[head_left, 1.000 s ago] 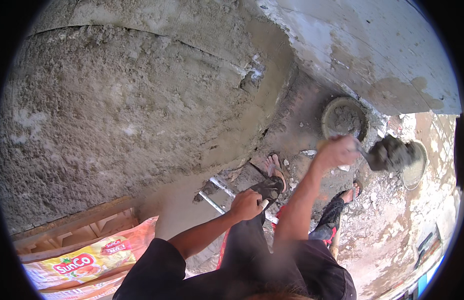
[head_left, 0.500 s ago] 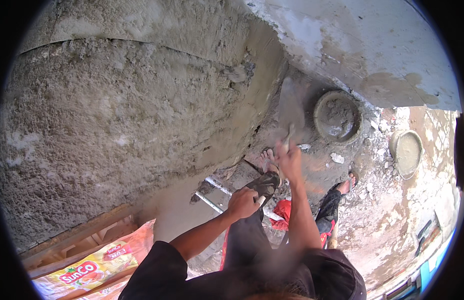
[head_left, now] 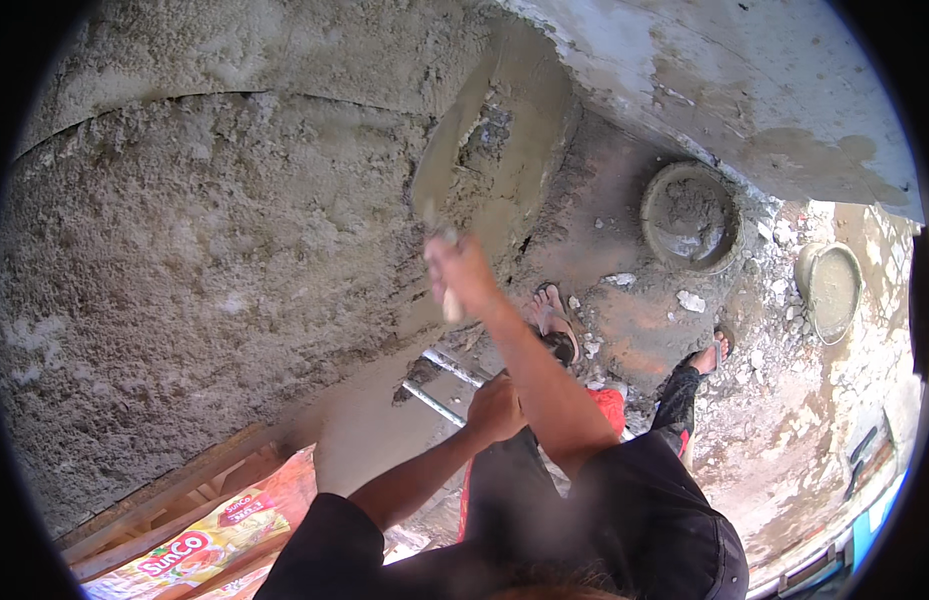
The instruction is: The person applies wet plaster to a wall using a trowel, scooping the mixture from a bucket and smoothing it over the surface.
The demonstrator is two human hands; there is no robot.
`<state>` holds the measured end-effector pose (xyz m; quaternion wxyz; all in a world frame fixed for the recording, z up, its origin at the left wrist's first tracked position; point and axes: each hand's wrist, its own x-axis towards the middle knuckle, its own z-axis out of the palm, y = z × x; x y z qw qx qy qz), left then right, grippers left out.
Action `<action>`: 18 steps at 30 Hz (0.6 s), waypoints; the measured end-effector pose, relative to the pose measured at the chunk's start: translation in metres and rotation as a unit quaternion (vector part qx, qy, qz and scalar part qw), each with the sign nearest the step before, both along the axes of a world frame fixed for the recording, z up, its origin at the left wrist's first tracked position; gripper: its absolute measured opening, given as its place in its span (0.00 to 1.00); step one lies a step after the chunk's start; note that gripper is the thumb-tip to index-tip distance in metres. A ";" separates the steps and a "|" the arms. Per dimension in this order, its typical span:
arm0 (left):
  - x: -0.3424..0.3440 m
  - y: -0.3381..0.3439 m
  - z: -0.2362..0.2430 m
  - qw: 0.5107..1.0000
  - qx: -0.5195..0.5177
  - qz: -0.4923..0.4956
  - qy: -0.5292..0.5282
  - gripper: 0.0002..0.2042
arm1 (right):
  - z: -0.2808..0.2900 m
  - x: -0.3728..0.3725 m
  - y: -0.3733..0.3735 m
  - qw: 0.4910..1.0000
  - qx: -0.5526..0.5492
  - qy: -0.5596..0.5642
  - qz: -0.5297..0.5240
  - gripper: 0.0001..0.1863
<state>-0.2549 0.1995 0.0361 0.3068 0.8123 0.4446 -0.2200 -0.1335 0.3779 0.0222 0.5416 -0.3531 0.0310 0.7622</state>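
My right hand [head_left: 462, 270] is closed on the pale handle of a trowel [head_left: 450, 302], raised against the rough grey mortared surface [head_left: 214, 230]; the blade is blurred and hard to make out. Above it runs a smoother wet band of mortar [head_left: 529, 100] with a rough patch [head_left: 489, 135] in it. My left hand [head_left: 491, 408] is closed low beside my leg, partly behind my right forearm, and what it grips is hidden. To the right, a round basin [head_left: 660, 212] holds grey mortar, and a smaller bucket [head_left: 832, 287] holds grey slurry.
My sandalled feet [head_left: 551, 310] stand among rubble [head_left: 691, 300]. Two metal bars [head_left: 434, 403] and a red cloth [head_left: 606, 408] are by my legs. A pale wall [head_left: 744, 80] borders the upper right. A printed plastic sack [head_left: 239, 525] and wooden boards lie lower left.
My right hand has swung from the basin side leftward and up onto the mortared surface. The dark lump of mortar on the trowel a second ago no longer shows there. My left hand stays low.
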 end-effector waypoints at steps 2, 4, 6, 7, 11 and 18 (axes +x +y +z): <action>0.003 -0.009 0.004 1.000 -0.006 0.015 0.017 0.10 | 0.014 -0.029 -0.048 0.997 0.076 0.029 0.012 0.10; 0.001 -0.001 0.004 0.999 -0.004 0.009 0.031 0.11 | 0.030 -0.029 -0.082 0.997 0.074 0.009 -0.004 0.12; -0.001 0.005 0.001 0.999 -0.008 0.004 0.040 0.11 | 0.034 -0.007 -0.070 0.990 -0.031 0.087 -0.105 0.12; -0.002 0.006 0.002 0.999 -0.009 0.006 0.047 0.11 | 0.037 0.007 -0.062 0.977 -0.081 0.128 -0.150 0.12; 0.019 0.013 -0.001 1.000 -0.007 -0.002 0.015 0.12 | 0.019 0.124 0.050 0.956 0.058 0.231 -0.174 0.12; 0.002 -0.001 0.005 0.999 0.007 0.043 0.024 0.07 | 0.017 0.124 0.049 0.936 0.157 -0.315 0.019 0.14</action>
